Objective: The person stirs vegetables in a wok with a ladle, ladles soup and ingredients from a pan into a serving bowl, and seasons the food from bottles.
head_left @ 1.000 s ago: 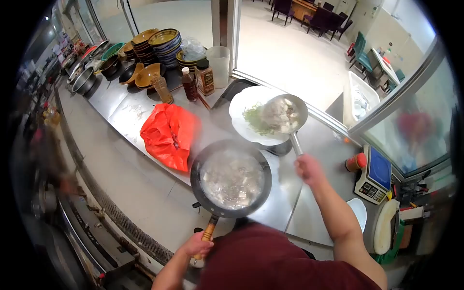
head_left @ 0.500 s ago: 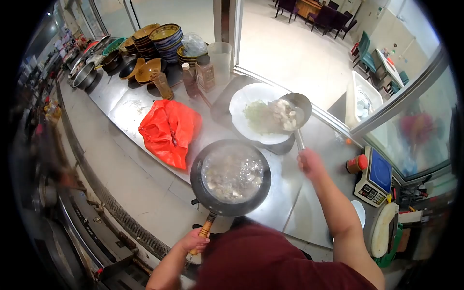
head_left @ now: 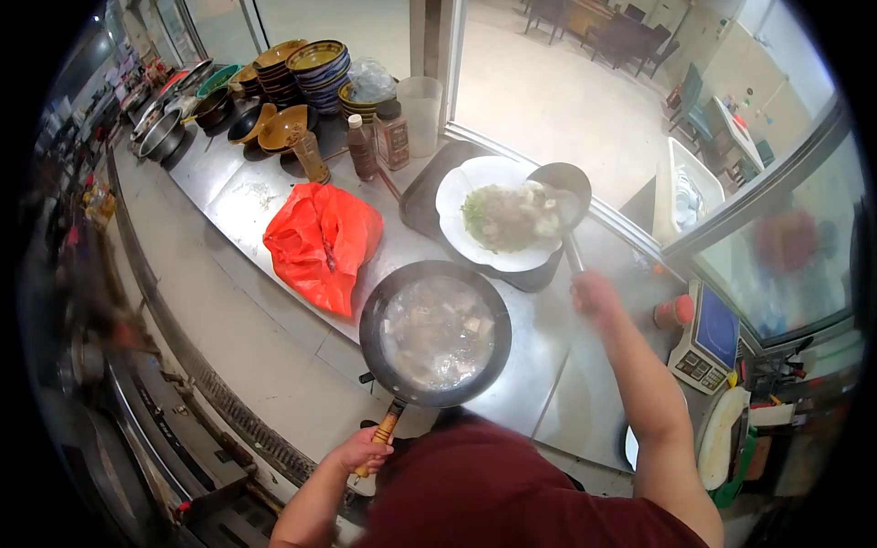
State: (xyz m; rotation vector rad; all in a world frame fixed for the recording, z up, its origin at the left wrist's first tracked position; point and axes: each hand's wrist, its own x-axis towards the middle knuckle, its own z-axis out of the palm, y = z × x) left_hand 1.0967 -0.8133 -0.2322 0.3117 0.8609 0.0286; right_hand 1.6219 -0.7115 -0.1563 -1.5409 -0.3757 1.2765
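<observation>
My left hand point(head_left: 364, 449) is closed round the wooden handle of a dark wok point(head_left: 496, 361), which holds steaming broth point(head_left: 437, 333) with pale chunks in it. Gripped in my right hand point(head_left: 596, 294) is the handle of a large ladle point(head_left: 574, 187), tipped over the right side of a white scalloped dish point(head_left: 451, 208). Pale pieces point(head_left: 539, 208) lie at the ladle's mouth, blurred by steam. Shredded light-green vegetable point(head_left: 477, 215) shows in the dish, which rests on a dark tray point(head_left: 422, 196).
An orange-red plastic bag point(head_left: 320, 242) sits left of the wok. Bottles point(head_left: 361, 146) and stacked bowls point(head_left: 320, 73) stand behind it. To the right are a red-lidded jar point(head_left: 674, 311) and a digital scale point(head_left: 713, 333). A window frame point(head_left: 630, 239) borders the counter's far side.
The ladle has tilted further over the dish, and its pieces have slid toward the vegetable. Steam has thickened around it. My left hand keeps the wok in nearly the same place.
</observation>
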